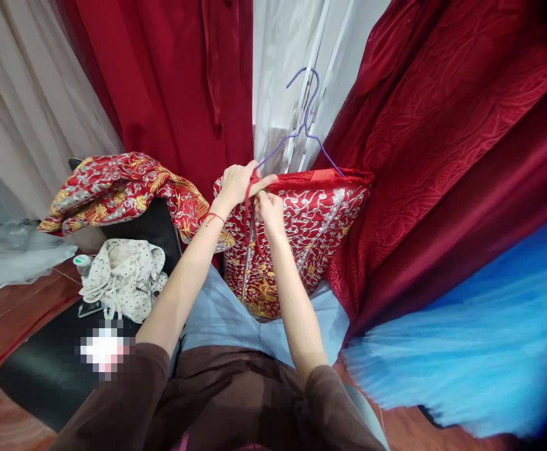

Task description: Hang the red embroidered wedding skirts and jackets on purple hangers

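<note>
A red skirt (296, 225) with silver and gold embroidery hangs from a thin purple wire hanger (307, 119), its plain red waistband at the top. At the waistband's left end my left hand (239, 186) is closed on the edge, index finger stretched to the right. Red tie strings (248, 213) pass by its fingers and dangle over the skirt front. Just below and to the right, my right hand (269, 213) is closed in a pinch at the strings. Its fingertips are partly hidden, so the exact hold is hard to see.
A matching embroidered piece (123, 185) drapes over a black chair (42, 363) at left. On the seat lie a dotted white cloth (123, 275) and a phone (89, 308). Dark red gowns (423, 138), red drapes (170, 75) and blue tulle (480, 351) crowd around.
</note>
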The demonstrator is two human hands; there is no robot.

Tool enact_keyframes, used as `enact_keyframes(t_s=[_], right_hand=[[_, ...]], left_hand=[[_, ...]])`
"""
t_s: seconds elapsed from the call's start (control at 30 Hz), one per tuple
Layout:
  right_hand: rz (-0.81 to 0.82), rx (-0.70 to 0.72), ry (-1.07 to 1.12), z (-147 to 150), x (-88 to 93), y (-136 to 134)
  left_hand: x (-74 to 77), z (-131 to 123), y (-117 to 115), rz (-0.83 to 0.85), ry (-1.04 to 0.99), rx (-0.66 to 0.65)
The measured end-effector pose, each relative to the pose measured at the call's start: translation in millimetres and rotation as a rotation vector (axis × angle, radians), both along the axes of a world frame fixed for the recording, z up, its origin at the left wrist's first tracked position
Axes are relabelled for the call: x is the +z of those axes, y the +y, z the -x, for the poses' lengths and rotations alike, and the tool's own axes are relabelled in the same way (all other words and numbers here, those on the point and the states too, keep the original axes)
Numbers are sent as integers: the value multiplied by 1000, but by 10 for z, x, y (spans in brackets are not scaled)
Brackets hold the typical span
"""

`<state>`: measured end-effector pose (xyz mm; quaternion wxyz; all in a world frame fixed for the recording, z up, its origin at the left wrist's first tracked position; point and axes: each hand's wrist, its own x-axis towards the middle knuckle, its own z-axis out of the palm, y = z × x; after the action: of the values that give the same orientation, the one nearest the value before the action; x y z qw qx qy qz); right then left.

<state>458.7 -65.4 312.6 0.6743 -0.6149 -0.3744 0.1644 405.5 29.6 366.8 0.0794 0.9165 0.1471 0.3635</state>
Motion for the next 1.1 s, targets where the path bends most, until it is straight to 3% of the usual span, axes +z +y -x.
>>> enact_keyframes(t_s=[0.1, 0.3, 0.47, 0.77, 0.9, 1.1], right_hand=[[-117, -40, 107, 48, -13, 32], [-214, -111, 122, 66, -325, 134], [-155, -153, 47, 30, -497, 101], [-54, -257, -34, 237, -1024, -18], [-64, -213, 69, 246, -988, -35], [-70, -71, 327, 215, -611, -3]], left_hand=[[7, 54, 37, -39, 28, -21], [-73, -137, -30, 10, 4, 141], [-104, -217, -40, 14, -2, 151], [-120, -175, -58, -7, -29, 145], [-138, -190, -30, 2, -71, 108], [-145, -74, 99, -68, -92, -73]])
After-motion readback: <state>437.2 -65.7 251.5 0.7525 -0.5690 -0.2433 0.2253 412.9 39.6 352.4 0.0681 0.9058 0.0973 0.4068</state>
